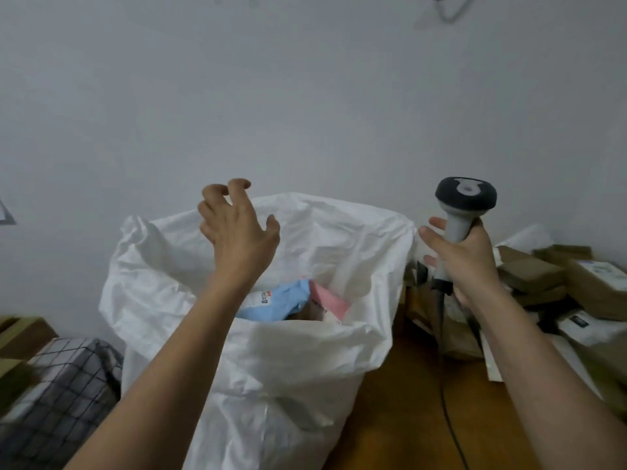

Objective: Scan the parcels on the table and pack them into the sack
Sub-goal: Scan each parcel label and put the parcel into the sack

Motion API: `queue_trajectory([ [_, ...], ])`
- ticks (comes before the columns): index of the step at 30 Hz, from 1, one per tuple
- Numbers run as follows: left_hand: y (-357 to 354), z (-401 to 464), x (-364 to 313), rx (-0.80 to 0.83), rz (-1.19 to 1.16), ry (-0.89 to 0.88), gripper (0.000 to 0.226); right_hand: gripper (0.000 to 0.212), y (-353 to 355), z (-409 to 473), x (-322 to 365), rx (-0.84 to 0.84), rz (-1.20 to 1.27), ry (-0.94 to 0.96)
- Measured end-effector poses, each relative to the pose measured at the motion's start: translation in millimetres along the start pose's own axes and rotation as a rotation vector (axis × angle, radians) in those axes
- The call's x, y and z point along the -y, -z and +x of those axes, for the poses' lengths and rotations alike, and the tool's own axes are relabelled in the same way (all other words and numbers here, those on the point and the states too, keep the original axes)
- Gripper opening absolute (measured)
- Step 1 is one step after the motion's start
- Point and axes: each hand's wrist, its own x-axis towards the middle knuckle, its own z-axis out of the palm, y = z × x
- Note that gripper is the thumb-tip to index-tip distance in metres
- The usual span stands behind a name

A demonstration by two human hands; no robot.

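The sack (271, 351) is crinkled white woven plastic, the scanner (465, 201) matt plastic, the table (400, 401) smooth wood.

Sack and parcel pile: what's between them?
Head view: the right hand gripping the scanner, between sack and parcel pile.

A pale grey wall (305, 96) fills the upper frame, a black wire-grid rack (68, 385) holding checked fabric sits at lower left beside brown cardboard (20, 334), and a grey hanger-like shape (448, 8) shows at upper right.
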Motion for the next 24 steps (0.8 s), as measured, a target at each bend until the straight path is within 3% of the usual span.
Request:
queue_trajectory([
  [3,-45.5,-29.8,-59.9,0.087,-0.045,-0.009,0.049,0.050,56.5,10.0,-4.7,0.050,-0.060,-0.012],
  [6,-98.1,-71.2,-118.7,0.281,-0.017,-0.109,0.051,0.043,122.1,22.5,-12.5,0.081,-0.072,-0.044],
  [9,-140.0,-109.2,-158.7,0.411,0.034,-0.265,0.048,0.041,175.0,37.2,-20.0,0.071,-0.088,-0.090],
  [12,-170.7,-146.1,-187.9,0.532,0.046,-0.268,0.040,0.034,216.1,51.5,-27.1,0.073,-0.102,-0.143],
  [15,-200.5,-174.4,-203.2,0.703,0.055,-0.196,0.041,0.034,243.5,63.9,-35.8,0.059,-0.148,-0.189],
  [19,-245.2,-201.4,-198.6,0.934,0.033,0.028,0.047,0.031,264.6,74.2,-58.9,0.075,-0.127,-0.311],
  [24,-297.4,-216.1,-176.0,1.084,-0.051,0.334,0.055,0.044,273.8,79.3,-96.7,0.061,-0.099,-0.448],
])
